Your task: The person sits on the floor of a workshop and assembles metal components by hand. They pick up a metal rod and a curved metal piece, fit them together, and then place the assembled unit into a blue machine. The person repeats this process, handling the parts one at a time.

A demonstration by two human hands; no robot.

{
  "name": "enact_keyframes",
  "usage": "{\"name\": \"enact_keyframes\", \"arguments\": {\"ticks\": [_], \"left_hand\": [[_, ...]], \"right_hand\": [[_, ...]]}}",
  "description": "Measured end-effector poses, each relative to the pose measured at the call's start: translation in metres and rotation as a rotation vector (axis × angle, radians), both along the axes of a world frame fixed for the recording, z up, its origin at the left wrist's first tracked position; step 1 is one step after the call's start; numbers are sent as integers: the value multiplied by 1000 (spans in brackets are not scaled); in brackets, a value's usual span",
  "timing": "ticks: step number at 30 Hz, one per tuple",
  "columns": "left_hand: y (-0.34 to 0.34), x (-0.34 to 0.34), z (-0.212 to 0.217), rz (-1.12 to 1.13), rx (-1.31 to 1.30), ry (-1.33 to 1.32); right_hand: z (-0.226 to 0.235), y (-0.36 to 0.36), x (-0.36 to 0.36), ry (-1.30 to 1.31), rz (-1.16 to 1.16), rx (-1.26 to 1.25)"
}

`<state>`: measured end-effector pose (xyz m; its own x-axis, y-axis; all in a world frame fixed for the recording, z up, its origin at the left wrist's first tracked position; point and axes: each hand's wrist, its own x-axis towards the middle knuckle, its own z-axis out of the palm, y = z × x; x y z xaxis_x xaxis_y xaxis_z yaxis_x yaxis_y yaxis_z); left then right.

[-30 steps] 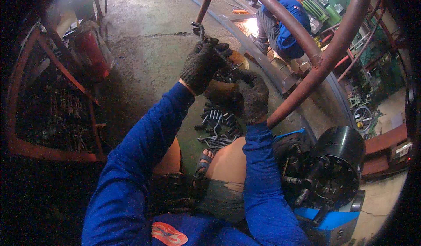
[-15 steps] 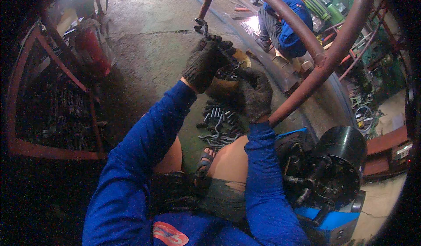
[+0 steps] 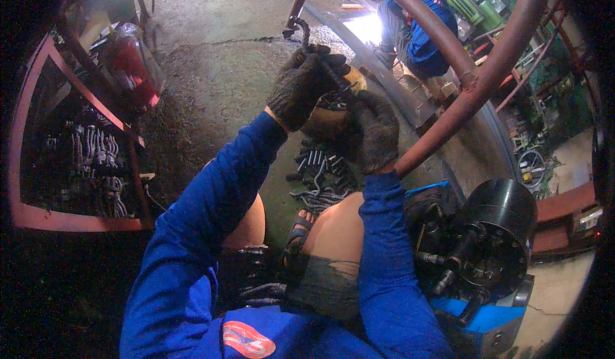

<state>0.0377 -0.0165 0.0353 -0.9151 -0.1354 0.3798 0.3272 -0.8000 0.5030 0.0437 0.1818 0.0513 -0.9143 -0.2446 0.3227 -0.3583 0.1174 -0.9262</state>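
Observation:
Both of my hands wear dark knitted gloves and are raised in front of me over a yellowish-brown round container (image 3: pixel 315 126). A dark bent metal rod (image 3: pixel 305 32) with a curved upper end passes through my closed left hand (image 3: pixel 300 85). My right hand (image 3: pixel 377 128) is closed at the rod's lower end, beside the container; its fingertips are partly hidden. Dark pieces lie inside the container. Below it, on the floor, is a pile of short dark metal pieces and wavy bent rods (image 3: pixel 320 199).
A reddish-brown tubular frame (image 3: pixel 442 125) curves close by my right forearm. Black cylindrical machinery (image 3: pixel 496 231) on a blue base stands at my right. At left is a red-brown angle frame (image 3: pixel 70 221) with bent rods inside. Ahead, another person in blue (image 3: pixel 432 32) crouches near a bright glare.
The glare beside the other person has grown much brighter, lighting the floor and left frame. My hands have shifted only slightly, and the rod's curved end has tilted a little to the right.

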Motion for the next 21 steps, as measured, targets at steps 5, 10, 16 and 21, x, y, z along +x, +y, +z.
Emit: {"name": "enact_keyframes", "arguments": {"ticks": [5, 10, 16, 21], "left_hand": [[-2, 6, 6, 107, -248, -3], [0, 5, 2, 198, -344, 120], [4, 10, 8, 13, -132, -5], [2, 7, 7, -8, -97, -29]], "right_hand": [[6, 9, -3, 642, -27, 527], [20, 8, 3, 918, 48, 629], [20, 10, 4, 807, 37, 609], [10, 15, -3, 852, 26, 615]]}}
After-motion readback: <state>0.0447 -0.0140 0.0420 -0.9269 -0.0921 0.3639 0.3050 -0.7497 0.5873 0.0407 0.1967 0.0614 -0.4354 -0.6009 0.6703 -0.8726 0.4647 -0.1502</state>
